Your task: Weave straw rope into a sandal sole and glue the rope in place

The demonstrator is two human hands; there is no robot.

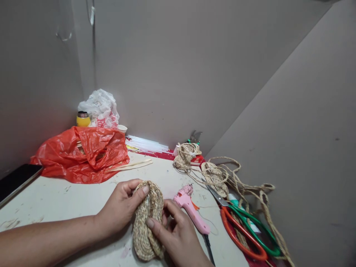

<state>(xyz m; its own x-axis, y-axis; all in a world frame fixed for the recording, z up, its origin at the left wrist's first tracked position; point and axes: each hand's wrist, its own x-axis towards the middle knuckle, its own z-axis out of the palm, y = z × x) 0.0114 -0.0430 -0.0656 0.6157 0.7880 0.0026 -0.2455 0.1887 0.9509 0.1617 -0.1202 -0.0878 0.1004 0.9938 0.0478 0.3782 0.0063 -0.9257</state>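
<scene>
A long oval piece of coiled straw braid [141,230], shaped like a shoe sole, is held tilted up above the table. My left hand [122,204] grips its upper left edge, thumb on the front face and fingers behind. On the right side my right hand [178,233] pinches it, with the thumb pressed on the braid near the middle; part of its fingers is hidden behind. Just right of my right hand lies a pink hot glue gun [191,209] with a black cord. Scissors [244,222] with one red and one green handle lie farther right.
Loose straw braid [236,178] trails along the right side, beside a bundled coil [186,154]. Clear glue sticks [147,144] lie at the back. A red plastic bag [83,155] and a phone [16,181] occupy the left. Grey walls [167,74] enclose the table.
</scene>
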